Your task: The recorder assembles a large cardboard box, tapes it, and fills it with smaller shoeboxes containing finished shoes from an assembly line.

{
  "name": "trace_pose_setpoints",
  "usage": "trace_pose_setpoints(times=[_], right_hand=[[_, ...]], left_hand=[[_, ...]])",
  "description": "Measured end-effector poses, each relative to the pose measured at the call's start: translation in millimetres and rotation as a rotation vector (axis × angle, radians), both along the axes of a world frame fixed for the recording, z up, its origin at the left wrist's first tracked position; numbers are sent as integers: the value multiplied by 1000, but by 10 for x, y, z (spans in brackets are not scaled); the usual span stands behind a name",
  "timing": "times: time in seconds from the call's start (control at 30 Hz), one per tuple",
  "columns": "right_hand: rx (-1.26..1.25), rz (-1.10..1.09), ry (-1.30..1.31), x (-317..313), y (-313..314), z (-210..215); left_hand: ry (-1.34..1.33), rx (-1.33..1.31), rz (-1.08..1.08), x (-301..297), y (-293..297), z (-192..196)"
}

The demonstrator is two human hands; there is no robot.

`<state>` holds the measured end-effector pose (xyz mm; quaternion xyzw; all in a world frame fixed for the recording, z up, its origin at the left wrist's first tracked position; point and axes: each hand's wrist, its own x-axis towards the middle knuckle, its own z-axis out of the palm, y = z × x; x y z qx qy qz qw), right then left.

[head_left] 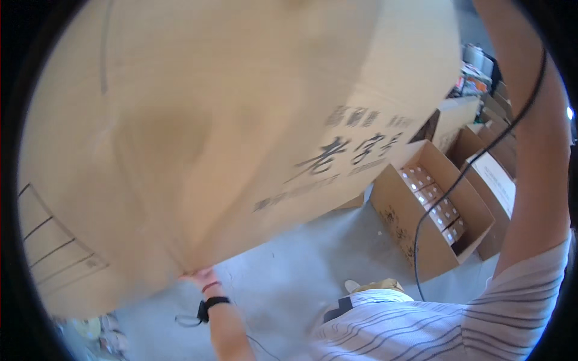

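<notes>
A very large brown cardboard box [198,138] fills the upper left and middle of the head view, tilted and close to me. Dark printing runs along its right side, and a ruled grid shows at its lower left. At its lower edge my left hand [203,278] grips the cardboard from below; the fingertips are hidden by the box. A black band sits on that wrist. My right arm reaches up along the right side and leaves the picture at the top, so the right hand is out of sight.
An open carton [394,222] with rows of small brown boxes [430,195] stands on the grey floor [289,265] at right. More cartons [494,180] and stacked goods [474,78] stand behind it. A black cable [460,174] hangs across. Roundish items [90,329] lie at lower left.
</notes>
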<state>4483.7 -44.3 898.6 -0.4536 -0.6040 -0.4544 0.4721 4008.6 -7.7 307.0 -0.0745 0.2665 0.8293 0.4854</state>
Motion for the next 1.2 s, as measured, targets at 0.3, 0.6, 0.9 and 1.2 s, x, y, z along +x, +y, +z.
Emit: trace_pose_setpoints(times=[0.3, 0.6, 0.9, 1.2], right_hand=[[242, -242, -366, -93, 656, -1062], [-1165, -44, 864, 85, 994, -4973], [-1533, -330, 1203, 862, -442, -6882], [-1400, -217, 1220, 1835, -764, -6611]], left_hand=[[500, -17, 188, -2844, -1306, 1479], [914, -154, 118, -2729, -1378, 3234], [2599, -825, 424, -343, 528, 2077], [2820, -621, 203, 1065, 988, 403]])
